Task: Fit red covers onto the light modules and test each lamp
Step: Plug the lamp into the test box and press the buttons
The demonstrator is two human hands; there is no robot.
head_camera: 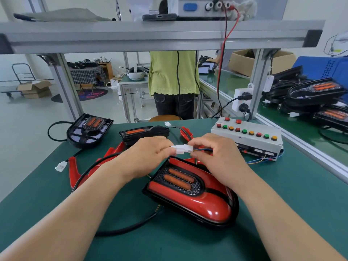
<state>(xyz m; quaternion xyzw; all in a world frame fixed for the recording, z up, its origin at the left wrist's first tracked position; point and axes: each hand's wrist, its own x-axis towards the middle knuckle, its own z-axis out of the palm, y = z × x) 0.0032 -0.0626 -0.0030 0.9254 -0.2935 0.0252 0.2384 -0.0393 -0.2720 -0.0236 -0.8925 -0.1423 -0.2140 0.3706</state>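
Covered lamp [192, 191] lies on bench [282, 204], just below hands. Left hand [150, 153] grip pinches one half of white connector [181, 148]. Right hand [216, 153] grip pinches other half, leads trailing toward tester box [248, 136]. Risks: misaligned halves bend pins; taut cable drags lamp.

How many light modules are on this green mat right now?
3. The red-covered module lies nearest; a bare left module sits at the far left edge; a bare middle module lies behind the left hand. Other modules are piled far right.
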